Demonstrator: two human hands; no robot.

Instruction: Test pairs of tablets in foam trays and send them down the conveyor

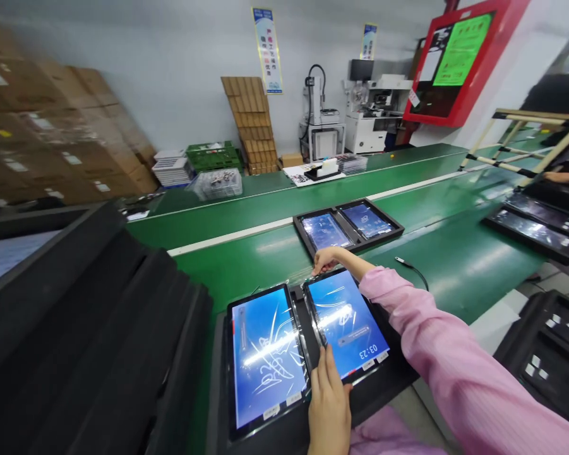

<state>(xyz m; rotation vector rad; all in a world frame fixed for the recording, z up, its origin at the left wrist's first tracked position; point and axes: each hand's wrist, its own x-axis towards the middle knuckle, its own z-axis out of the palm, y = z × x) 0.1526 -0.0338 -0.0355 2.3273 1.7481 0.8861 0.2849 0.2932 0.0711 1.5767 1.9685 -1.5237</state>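
Two lit tablets under clear film lie side by side in a black foam tray [299, 303] before me. The left tablet [265, 360] shows a blue screen with bright glare. On the right tablet [343, 316] the clock reads 03:23, upside down to me. My left hand [329, 398] rests with fingers stretched along this tablet's near left edge, its thumb by the near border. My right hand [326, 260] reaches across to the tablet's far left corner, its fingers pinched together there. What lies between those fingertips is too small to make out.
Another foam tray with two lit tablets [324, 230] sits farther on the green conveyor belt [256, 253]. A cable plug [405, 262] lies to the right. Stacked black foam trays [99, 341] rise at left. At far right are more tablets [533, 227] and a person's hand [563, 178].
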